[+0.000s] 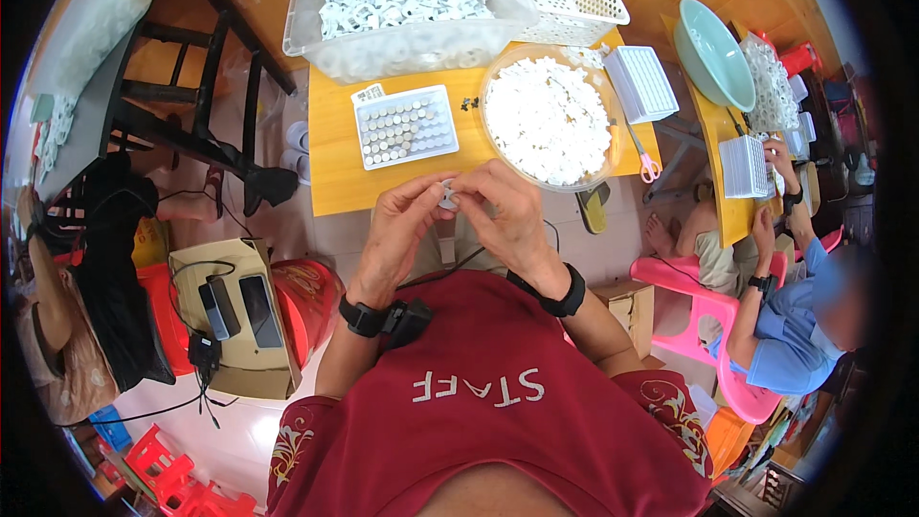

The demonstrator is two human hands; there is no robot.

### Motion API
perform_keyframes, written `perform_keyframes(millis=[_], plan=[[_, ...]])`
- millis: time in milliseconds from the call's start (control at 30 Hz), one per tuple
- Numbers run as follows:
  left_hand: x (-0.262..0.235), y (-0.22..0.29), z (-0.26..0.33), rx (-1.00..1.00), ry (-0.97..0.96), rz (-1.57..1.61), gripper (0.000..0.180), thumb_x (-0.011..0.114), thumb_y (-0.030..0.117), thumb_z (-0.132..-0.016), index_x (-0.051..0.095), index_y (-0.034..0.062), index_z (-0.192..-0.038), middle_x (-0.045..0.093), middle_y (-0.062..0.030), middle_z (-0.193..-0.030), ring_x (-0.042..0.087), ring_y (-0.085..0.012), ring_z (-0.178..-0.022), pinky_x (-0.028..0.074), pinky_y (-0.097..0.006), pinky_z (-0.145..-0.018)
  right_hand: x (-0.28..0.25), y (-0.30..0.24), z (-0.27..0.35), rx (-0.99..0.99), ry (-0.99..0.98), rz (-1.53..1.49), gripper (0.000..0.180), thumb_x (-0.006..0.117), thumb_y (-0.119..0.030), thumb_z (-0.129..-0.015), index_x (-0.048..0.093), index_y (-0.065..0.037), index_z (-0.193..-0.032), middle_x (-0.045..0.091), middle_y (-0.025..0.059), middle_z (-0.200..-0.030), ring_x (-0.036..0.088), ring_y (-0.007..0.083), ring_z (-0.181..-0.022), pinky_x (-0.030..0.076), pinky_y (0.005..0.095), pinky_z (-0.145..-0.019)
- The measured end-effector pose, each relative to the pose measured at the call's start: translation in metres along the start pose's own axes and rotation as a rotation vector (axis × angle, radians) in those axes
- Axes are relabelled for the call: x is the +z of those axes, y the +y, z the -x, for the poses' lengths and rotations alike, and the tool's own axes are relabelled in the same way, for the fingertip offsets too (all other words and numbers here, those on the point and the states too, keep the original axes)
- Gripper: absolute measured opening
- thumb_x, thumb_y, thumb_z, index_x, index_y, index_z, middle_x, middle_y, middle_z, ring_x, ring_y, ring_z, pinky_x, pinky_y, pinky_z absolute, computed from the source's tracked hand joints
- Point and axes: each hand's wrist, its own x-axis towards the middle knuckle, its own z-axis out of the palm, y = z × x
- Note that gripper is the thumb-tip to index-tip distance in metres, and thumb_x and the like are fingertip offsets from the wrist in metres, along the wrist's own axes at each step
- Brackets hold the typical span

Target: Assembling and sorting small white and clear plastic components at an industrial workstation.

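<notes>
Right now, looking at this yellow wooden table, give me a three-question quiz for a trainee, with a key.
1. What lies just right of the round clear plastic bowl of small white pieces? A: black stapler; B: pink-handled scissors; C: blue mug.
2. True or false: the left hand and the right hand both have fingers on the small pale piece.
3. Which container stands directly beyond the white rectangular tray of round greyish discs, as the person sees it?

Key: 1 B; 2 true; 3 the large clear rectangular plastic bin of whitish pieces.
</notes>
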Motion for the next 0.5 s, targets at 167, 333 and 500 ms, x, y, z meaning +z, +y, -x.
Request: perform_keyframes(millis=[167, 333, 500], plan=[[-0.002, 0.002, -0.002, -0.040, -0.019, 0.024, 0.025, 0.051, 0.012, -0.090, 0.058, -0.0020, -0.110, 0.062, -0.0068, -0.098, 0.058, -0.0106, -0.084, 0.048, -0.022, -0.073, -0.003, 0.008, -0.001, -0.145, -0.038, 0.091, 0.014, 0.061, 0.004, -0.072, 0.060, -0.002, -0.085, 0.053, 0.0097, -0.075, 0.055, 0.0242, -0.065, 0.045, 0.0324, -0.056], [-0.002, -0.002, -0.003, -0.059, -0.006, -0.017, 0.025, 0.051, 0.010, -0.089, 0.058, -0.0031, -0.108, 0.062, -0.0084, -0.098, 0.059, -0.0117, -0.082, 0.049, -0.024, -0.072, -0.006, 0.014, 0.001, -0.130, -0.084, 0.076, 0.017, 0.061, 0.005, -0.071, 0.060, -0.001, -0.086, 0.052, 0.0098, -0.076, 0.056, 0.0229, -0.067, 0.045, 0.0305, -0.056], [0.003, -0.001, -0.005, 0.008, 0.024, -0.078, 0.022, 0.052, 0.010, -0.088, 0.060, -0.0013, -0.105, 0.063, -0.0073, -0.096, 0.059, -0.0115, -0.081, 0.049, -0.024, -0.071, 0.000, 0.015, 0.007, 0.413, -0.021, -0.549, 0.022, 0.062, 0.007, -0.074, 0.057, -0.001, -0.094, 0.053, 0.0019, -0.080, 0.054, 0.0087, -0.069, 0.047, 0.0209, -0.057]])
